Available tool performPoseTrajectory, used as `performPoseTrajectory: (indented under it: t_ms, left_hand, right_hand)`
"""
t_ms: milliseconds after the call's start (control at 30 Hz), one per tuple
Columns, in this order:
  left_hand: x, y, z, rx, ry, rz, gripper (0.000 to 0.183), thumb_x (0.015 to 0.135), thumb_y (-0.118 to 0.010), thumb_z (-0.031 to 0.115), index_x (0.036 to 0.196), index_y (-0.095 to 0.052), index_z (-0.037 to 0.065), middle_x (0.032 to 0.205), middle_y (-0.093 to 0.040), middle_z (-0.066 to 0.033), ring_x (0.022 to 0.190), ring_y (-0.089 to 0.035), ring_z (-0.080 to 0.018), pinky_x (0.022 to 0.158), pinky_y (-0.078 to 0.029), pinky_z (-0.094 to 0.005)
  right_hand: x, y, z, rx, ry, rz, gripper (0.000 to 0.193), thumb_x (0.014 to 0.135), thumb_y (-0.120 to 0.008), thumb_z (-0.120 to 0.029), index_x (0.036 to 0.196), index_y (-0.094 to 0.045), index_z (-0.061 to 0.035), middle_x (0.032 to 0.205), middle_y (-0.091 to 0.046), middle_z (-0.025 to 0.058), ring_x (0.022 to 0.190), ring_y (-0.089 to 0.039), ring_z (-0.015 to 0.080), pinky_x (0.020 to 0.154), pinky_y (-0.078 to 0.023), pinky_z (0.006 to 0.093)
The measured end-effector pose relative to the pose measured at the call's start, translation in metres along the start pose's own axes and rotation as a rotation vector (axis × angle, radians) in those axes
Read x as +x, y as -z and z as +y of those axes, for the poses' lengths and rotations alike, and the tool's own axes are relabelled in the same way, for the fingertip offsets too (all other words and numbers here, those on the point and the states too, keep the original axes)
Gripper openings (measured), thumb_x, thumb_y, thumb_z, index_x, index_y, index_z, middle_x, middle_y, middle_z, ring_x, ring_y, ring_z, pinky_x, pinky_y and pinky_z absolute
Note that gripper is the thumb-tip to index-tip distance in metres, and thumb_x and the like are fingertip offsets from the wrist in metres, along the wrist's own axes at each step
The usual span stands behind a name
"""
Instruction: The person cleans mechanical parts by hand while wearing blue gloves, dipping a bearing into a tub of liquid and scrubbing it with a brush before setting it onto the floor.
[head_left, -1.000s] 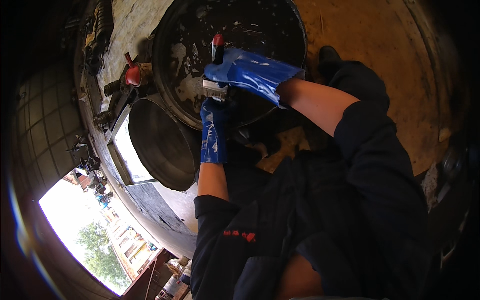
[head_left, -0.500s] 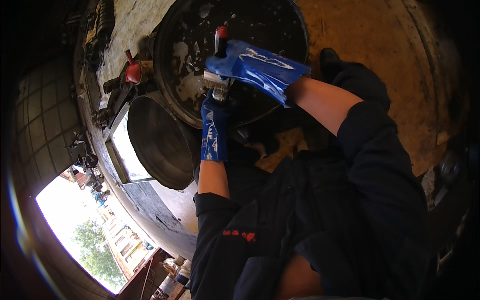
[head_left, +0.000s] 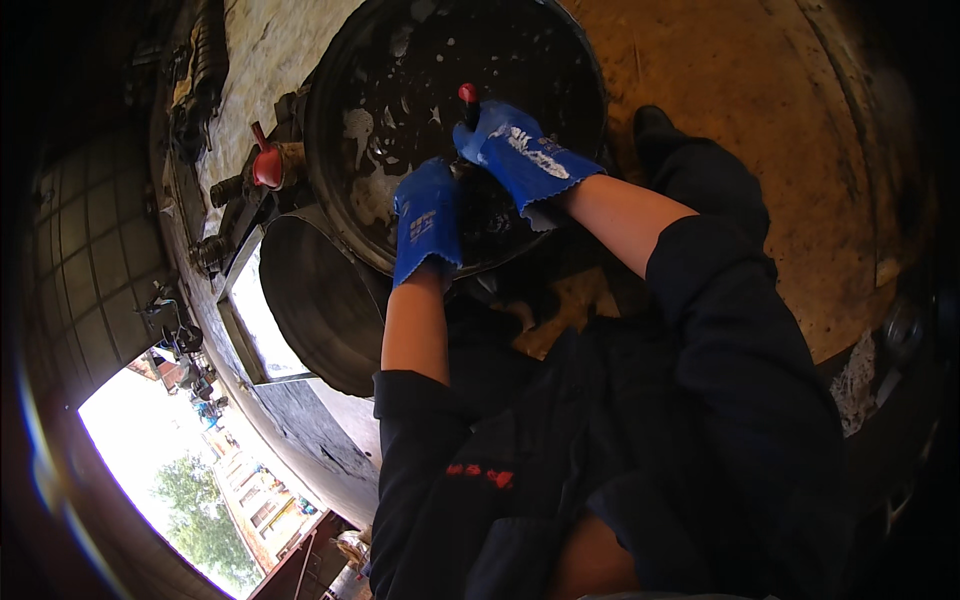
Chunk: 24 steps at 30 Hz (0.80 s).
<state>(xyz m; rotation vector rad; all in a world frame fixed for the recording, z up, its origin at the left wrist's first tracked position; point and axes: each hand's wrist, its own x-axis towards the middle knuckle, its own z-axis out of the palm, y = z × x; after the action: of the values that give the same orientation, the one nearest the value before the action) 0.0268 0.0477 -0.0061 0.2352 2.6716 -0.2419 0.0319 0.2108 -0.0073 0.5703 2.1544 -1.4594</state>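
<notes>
Both my hands wear blue rubber gloves and work low over a wide, dark round tub (head_left: 318,165) of dark liquid with patches of foam. My right hand (head_left: 515,150) is closed round a brush (head_left: 467,94); its black handle with a red end sticks up past the thumb, while the bristles are hidden below the glove. Close on its left, my left hand (head_left: 427,212) points down into the tub. Its fingers are hidden from above, so what they hold, if anything, does not show.
A second dark round container (head_left: 318,310) stands against the tub's lower left. Left of the tub is a fitting with a red handle (head_left: 266,165). A dark shoe (head_left: 653,130) rests on the stained brown floor (head_left: 740,90) to the right. A bright opening lies at lower left.
The brush, its pale bristles visible before, has dropped lower and right with my right hand. My left hand has moved up into the tub; the shiny piece seen at its fingers is now hidden.
</notes>
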Motion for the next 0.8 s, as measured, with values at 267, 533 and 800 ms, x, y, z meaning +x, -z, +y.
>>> performPoseTrajectory:
  t_ms: [267, 533, 800]
  left_hand:
    - [-0.009, 0.014, 0.017, -0.070, 0.063, -0.131, 0.055, 0.091, -0.070, 0.046, 0.130, -0.068, 0.007, 0.125, -0.071, -0.0195, 0.118, -0.068, -0.0360, 0.097, -0.054, -0.0460]
    - [-0.040, -0.093, -0.085, -0.453, 0.059, 0.190, 0.055, 0.080, -0.083, 0.046, 0.119, -0.072, 0.009, 0.109, -0.077, -0.0126, 0.103, -0.074, -0.0308, 0.087, -0.059, -0.0416]
    - [-0.050, -0.077, -0.070, -0.464, 0.055, 0.142, 0.048, 0.083, -0.085, 0.028, 0.124, -0.070, 0.007, 0.113, -0.077, -0.0110, 0.105, -0.073, -0.0254, 0.087, -0.057, -0.0346]
  right_hand:
    - [0.009, 0.013, 0.011, -0.118, 0.113, 0.090, 0.036, 0.096, -0.062, -0.037, 0.113, -0.073, -0.0073, 0.098, -0.076, 0.0142, 0.092, -0.075, 0.0304, 0.085, -0.060, 0.0415]
    - [-0.047, 0.025, -0.026, 0.288, 0.234, -0.328, 0.047, 0.091, -0.058, -0.048, 0.087, -0.071, -0.0031, 0.074, -0.065, 0.0079, 0.067, -0.058, 0.0179, 0.065, -0.047, 0.0368]
    - [-0.026, 0.016, -0.006, 0.171, 0.251, -0.209, 0.039, 0.092, -0.061, -0.043, 0.098, -0.071, -0.0055, 0.080, -0.070, 0.0120, 0.072, -0.068, 0.0236, 0.071, -0.057, 0.0384]
